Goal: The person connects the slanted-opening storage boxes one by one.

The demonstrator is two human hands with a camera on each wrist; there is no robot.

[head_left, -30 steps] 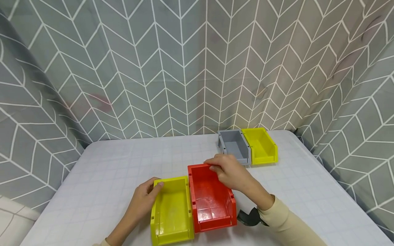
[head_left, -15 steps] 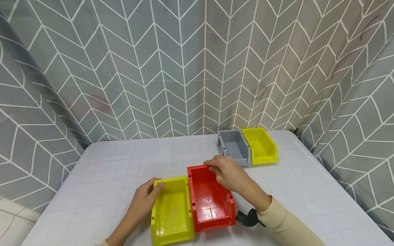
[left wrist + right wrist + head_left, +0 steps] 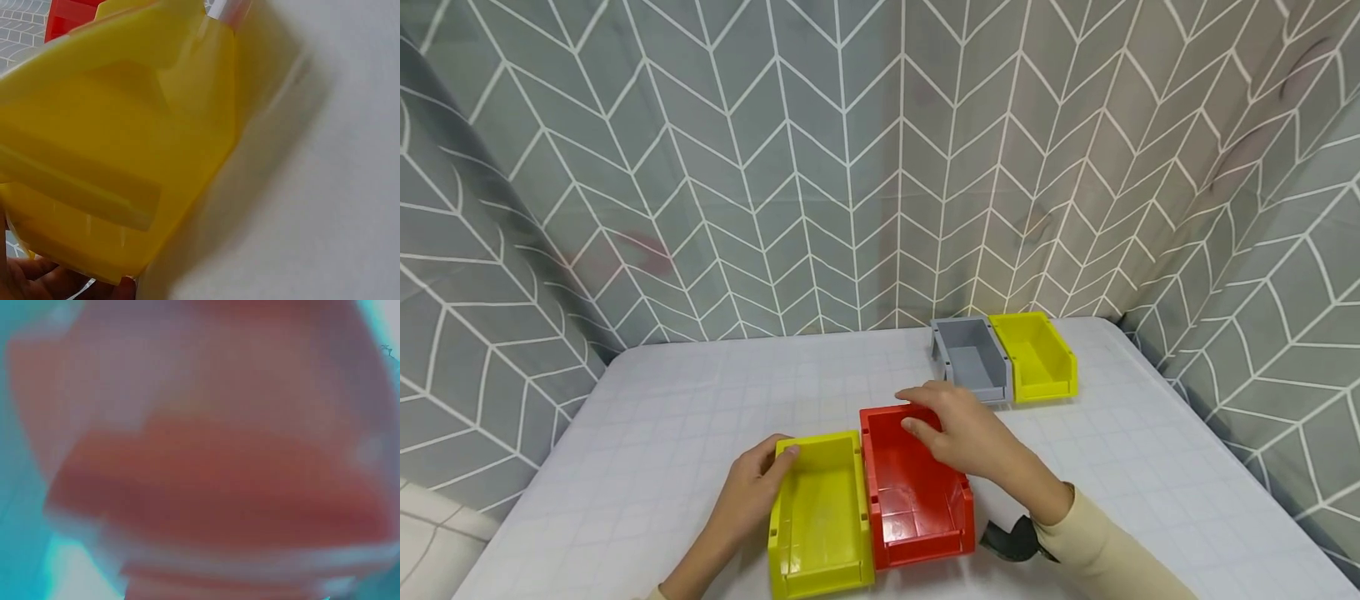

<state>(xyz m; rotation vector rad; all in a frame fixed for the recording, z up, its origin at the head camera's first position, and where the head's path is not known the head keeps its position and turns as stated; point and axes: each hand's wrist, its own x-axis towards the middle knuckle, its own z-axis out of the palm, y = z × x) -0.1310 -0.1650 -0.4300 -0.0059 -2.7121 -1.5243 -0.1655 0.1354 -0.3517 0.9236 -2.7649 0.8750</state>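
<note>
With a yellow bin (image 3: 822, 517) held by the left hand (image 3: 756, 473), the red bin (image 3: 908, 487) could be jarred by parted right fingers (image 3: 928, 395).

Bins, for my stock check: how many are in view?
4: a yellow bin in the left hand, a red bin beside it near the right hand, and a gray bin and second yellow bin farther back.

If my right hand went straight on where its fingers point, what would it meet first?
Probably the red bin, at its back wall, though depth is unclear. If your right hand passes above it, the way looks free over the white tabletop to the patterned backdrop.
</note>
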